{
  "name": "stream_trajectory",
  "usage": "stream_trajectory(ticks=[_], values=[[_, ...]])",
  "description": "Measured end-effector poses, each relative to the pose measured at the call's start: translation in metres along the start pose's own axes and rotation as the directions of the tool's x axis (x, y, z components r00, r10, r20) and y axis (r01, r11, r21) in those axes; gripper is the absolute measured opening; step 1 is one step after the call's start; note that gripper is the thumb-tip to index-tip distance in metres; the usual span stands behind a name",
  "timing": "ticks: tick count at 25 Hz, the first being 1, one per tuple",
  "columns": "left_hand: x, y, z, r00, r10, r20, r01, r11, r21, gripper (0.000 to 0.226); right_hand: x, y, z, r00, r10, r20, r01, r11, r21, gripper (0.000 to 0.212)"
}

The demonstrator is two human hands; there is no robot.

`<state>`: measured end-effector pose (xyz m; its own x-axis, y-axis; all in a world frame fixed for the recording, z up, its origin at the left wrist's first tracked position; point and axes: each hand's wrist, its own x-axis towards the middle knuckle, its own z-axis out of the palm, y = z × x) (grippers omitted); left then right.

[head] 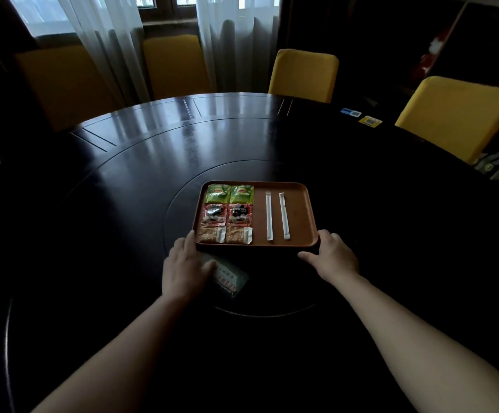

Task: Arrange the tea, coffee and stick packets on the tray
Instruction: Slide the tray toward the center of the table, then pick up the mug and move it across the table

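Seen from above and behind two bare forearms reaching over a dark, glossy round table [140, 162]. Near the table's middle, a brown rectangular tray [300, 210] with rounded corners, gripped at its near corners. Left hand [184, 265] at the near-left corner, fingers together and curled against the rim, thumb resting on a pale printed card [230, 278] lying on the table just in front of the tray. Right hand [333, 254] at the near-right corner, fingers wrapped round the edge, thumb stretched out along the near rim. On the tray's left half, six packets in a neat grid of two columns — two green tea packets [229, 194] side by side at the far edge, two red coffee packets [227, 214] in the middle row, two tan packets with white ends [225, 234] nearest the hands. On the right half, two long white stick packets [276, 216] lying parallel and slightly apart, running from far to near. Beyond the table, yellow chairs [303, 74] — and sheer white curtains [114, 31] over a window.
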<state>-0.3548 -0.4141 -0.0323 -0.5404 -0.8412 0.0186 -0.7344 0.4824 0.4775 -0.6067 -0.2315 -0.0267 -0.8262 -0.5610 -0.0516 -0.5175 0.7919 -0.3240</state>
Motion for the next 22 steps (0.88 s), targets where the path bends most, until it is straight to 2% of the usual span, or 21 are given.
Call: stream_trajectory(ticks=[2, 4, 9, 14, 22], values=[[-0.038, 0.003, 0.001, 1.000, 0.015, -0.019, -0.015, 1.000, -0.018, 0.080, -0.029, 0.004, -0.005, 1.000, -0.019, -0.011, 0.020, 0.998, 0.067, 0.050], [-0.081, 0.004, 0.001, 0.997, 0.077, -0.020, -0.076, 0.996, 0.046, 0.073, -0.065, 0.009, -0.012, 1.000, -0.016, -0.008, 0.017, 0.988, 0.156, 0.047], [-0.200, 0.014, 0.011, 0.964, 0.251, 0.092, -0.263, 0.951, 0.161, 0.062, -0.190, 0.030, -0.035, 0.999, -0.052, 0.012, 0.045, 0.941, 0.337, 0.011], [-0.251, 0.045, 0.026, 0.922, 0.289, 0.256, -0.346, 0.913, 0.217, 0.059, -0.308, 0.076, -0.066, 0.999, -0.006, 0.052, -0.010, 0.952, 0.307, 0.016], [-0.261, 0.042, 0.047, 0.912, 0.325, 0.250, -0.386, 0.886, 0.256, 0.064, -0.455, 0.167, -0.111, 0.973, 0.220, 0.071, -0.231, 0.915, 0.332, 0.010]])
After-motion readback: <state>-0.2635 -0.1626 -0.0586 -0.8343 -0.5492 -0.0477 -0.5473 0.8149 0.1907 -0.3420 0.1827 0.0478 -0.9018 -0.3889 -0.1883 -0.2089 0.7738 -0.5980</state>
